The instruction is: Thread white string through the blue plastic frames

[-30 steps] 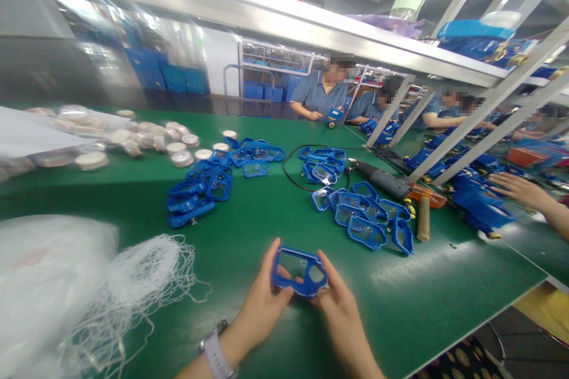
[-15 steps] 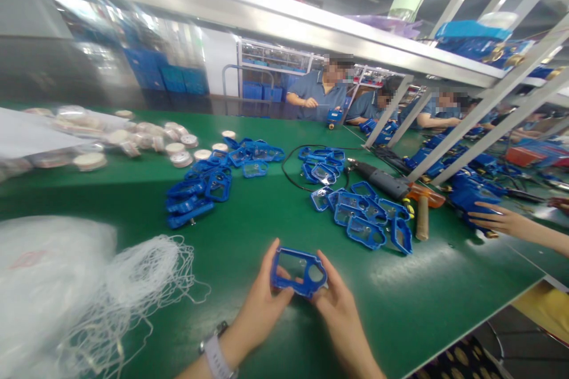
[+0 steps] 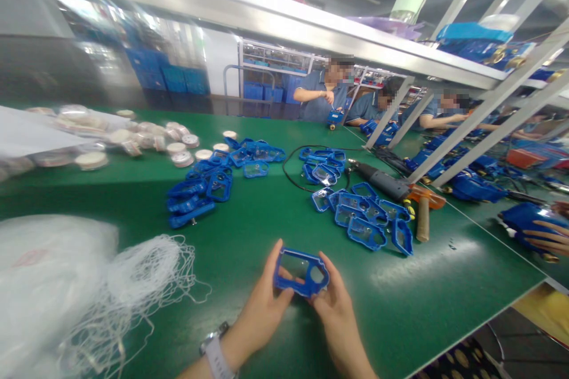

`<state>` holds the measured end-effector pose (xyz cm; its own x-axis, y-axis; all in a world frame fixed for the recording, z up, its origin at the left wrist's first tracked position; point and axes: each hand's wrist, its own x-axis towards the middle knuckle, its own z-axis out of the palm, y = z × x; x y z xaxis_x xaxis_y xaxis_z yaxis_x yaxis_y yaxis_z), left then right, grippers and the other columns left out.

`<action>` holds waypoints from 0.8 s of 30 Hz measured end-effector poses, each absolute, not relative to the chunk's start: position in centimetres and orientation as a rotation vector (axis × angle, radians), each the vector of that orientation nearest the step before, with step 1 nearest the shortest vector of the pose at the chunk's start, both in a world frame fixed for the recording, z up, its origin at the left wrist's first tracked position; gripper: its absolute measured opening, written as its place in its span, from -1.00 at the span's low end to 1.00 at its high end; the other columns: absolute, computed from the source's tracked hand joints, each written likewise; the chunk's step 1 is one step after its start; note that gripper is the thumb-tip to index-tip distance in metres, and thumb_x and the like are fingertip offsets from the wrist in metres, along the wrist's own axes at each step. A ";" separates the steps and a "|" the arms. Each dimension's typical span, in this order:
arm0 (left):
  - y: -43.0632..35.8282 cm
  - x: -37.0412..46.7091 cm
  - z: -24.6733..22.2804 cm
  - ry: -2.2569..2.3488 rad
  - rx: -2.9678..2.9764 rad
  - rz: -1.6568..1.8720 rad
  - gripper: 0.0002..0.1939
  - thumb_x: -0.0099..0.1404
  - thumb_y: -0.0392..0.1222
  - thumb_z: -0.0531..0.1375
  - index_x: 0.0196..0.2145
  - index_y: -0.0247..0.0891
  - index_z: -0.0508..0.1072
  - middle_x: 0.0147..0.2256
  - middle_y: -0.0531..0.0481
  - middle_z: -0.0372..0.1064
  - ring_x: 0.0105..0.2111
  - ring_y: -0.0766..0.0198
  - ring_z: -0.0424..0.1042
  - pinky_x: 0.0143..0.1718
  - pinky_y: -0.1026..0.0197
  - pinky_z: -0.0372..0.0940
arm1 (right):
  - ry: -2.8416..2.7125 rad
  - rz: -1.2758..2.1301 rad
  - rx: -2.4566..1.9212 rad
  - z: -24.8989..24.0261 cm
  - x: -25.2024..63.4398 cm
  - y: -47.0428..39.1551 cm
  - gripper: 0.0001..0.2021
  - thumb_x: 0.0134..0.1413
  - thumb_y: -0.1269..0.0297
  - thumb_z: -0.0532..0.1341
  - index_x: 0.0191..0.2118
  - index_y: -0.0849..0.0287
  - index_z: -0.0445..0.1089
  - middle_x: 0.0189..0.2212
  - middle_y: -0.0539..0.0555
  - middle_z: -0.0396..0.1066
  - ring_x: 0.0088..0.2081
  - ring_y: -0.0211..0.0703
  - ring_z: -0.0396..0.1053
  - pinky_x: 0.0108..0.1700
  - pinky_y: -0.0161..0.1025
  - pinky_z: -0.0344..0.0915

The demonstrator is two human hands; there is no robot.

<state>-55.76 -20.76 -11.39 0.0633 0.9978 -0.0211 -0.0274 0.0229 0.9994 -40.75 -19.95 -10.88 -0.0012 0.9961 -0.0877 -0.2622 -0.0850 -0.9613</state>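
Observation:
Between my two hands is a blue plastic frame with a clear window and a round opening at its right end. My left hand grips its left end, thumb along the lower edge. On the right end, my right hand is closed with the thumb underneath. The frame is tilted toward me, a little above the green tabletop. Beyond it to the right lies a pile of similar blue frames. Another heap of blue frames is at the left.
White cords and a plastic bag lie at the near left, with tape rolls behind. A dark heat gun and a wooden-handled hammer lie right. A metal shelf crosses overhead. Co-workers sit opposite; a co-worker's hand is far right.
My hands and the frame have barely moved. At the right, a co-worker's hand has shifted a blue housing rightward toward the table edge. The person opposite has brought an arm across to a blue part.

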 end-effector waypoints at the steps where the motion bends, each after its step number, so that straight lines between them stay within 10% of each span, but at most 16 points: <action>1: -20.7 -55.9 -11.5 1.142 1.205 1.155 -0.27 0.26 -0.26 0.08 0.27 -0.12 -0.24 -0.25 0.01 0.21 -0.21 0.21 0.31 -0.01 0.04 0.12 | -0.979 1.373 -1.102 -10.7 -40.5 -19.9 -0.37 -0.15 0.30 0.33 0.12 0.10 0.21 0.02 0.16 0.36 -0.03 0.02 0.38 0.02 -0.07 0.30; 24: -20.8 -56.3 -11.8 1.162 1.292 1.085 -0.27 0.28 -0.19 0.07 0.27 -0.10 -0.26 -0.25 0.01 0.23 -0.24 0.20 0.29 -0.07 0.05 0.12 | -1.068 1.396 -1.204 -9.3 -39.5 -19.5 -0.51 -0.19 0.45 0.19 -0.01 0.12 0.30 -0.11 0.12 0.38 -0.46 -0.26 0.37 -0.47 -0.30 0.36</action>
<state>-56.26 -20.77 -11.84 0.1208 0.9925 -0.0162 0.0518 0.0100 0.9986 -39.50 -19.46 -9.25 -0.0415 0.9890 -0.1422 -0.1215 -0.1463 -0.9817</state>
